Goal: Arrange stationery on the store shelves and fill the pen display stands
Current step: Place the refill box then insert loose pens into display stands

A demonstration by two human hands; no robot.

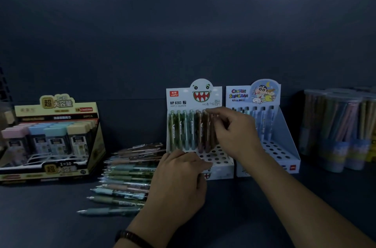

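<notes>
A white monster-face pen display stand (pixel 220 163) stands on the dark shelf, with several green, teal and brown pens (pixel 186 130) upright in its back row. My right hand (pixel 236 132) reaches over the stand and pinches the top of a brown pen (pixel 207 136) in that row. My left hand (pixel 179 182) lies on the stand's front left corner with its fingers bent over the edge. A pile of loose pens (pixel 126 174) lies flat on the shelf just left of the stand, partly hidden by my left hand.
A blue cartoon display stand (pixel 284 146) with a few pens stands directly right of the monster stand. Clear tubs of pencils (pixel 341 130) are at the far right. A yellow box of lead refill cases (pixel 53 138) sits at the left. The shelf's back wall is close behind.
</notes>
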